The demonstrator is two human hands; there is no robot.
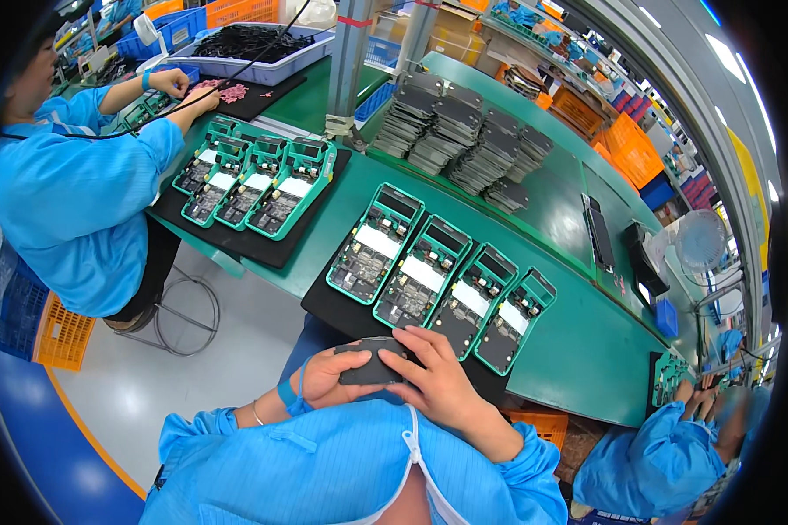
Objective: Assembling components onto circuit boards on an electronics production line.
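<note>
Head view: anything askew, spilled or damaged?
Nothing looks clearly damaged. The stacked dark plates sit unevenly, edges staggered, so the piles look askew. Pink pieces lie loose on a black mat at upper left; spilled or laid out, can't tell.

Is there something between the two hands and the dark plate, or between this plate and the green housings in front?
Nothing separates the left hand and right hand from the dark plate: both touch it. Toward the green housings, I see only the right hand's fingers and the black mat's near edge.
</note>
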